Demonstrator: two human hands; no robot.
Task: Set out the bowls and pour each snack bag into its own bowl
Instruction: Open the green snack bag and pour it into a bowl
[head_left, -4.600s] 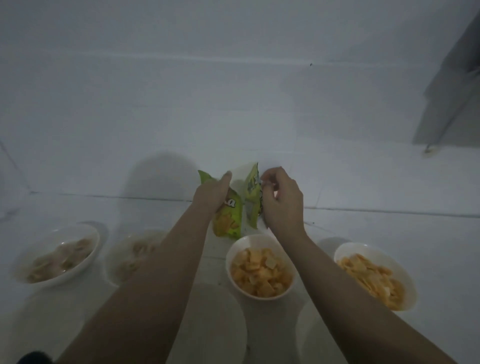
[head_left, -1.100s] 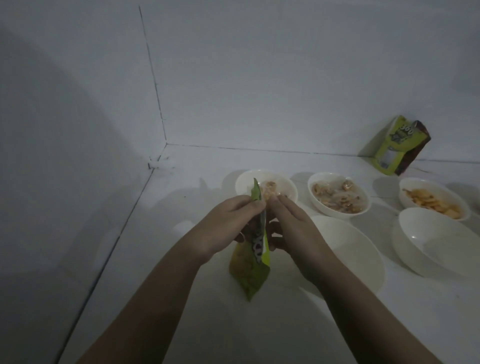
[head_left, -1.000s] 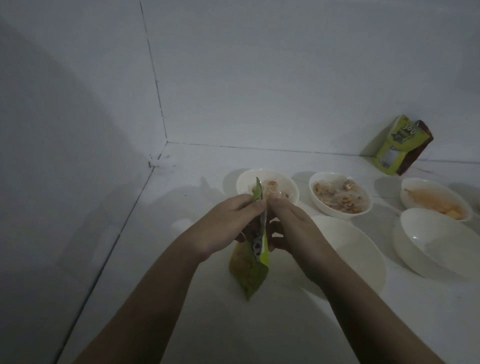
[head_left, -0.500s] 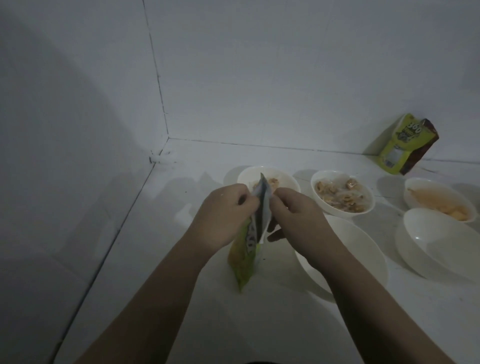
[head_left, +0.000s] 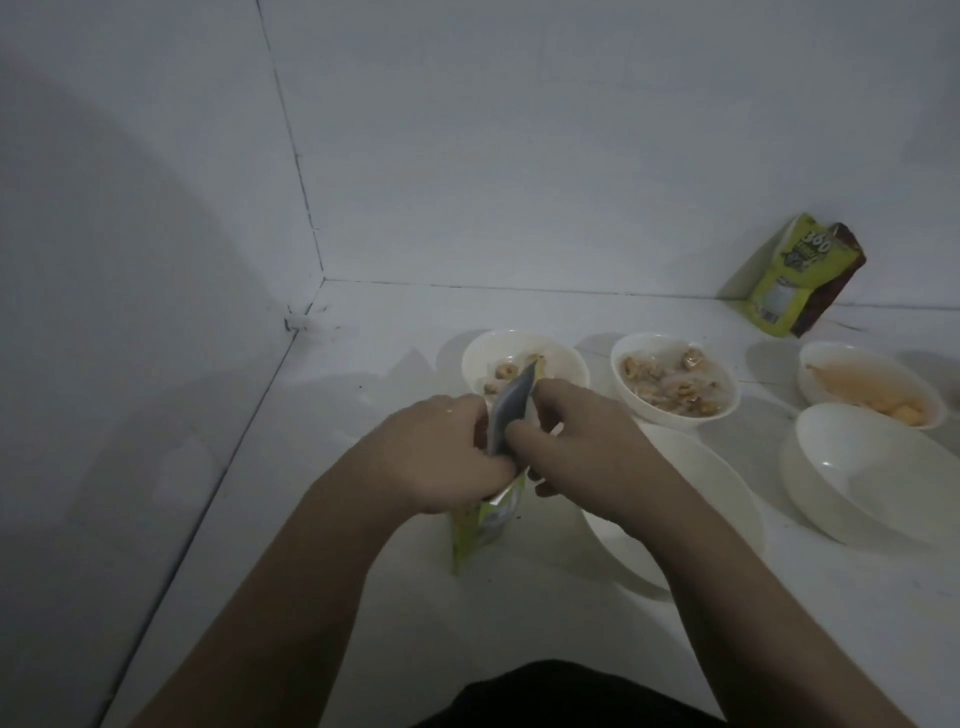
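Both hands, left (head_left: 441, 457) and right (head_left: 576, 452), pinch the upright bag (head_left: 485, 519) at centre frame; empty bowl (head_left: 727, 499) lies just right.

Three filled bowls (head_left: 675, 379) run in a row behind two empty bowls (head_left: 872, 467). A snack pouch (head_left: 795, 275) leans against the wall behind them, right.

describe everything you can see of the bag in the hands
The bag is a small snack pouch, lime green outside with a silvery grey lining showing at its top, which looks like foil. It stands roughly upright, its bottom corner at or near the white floor. The left hand and right hand pinch its top edge from either side, covering its middle. It sits in front of a bowl of snacks; print on it is too small to read.
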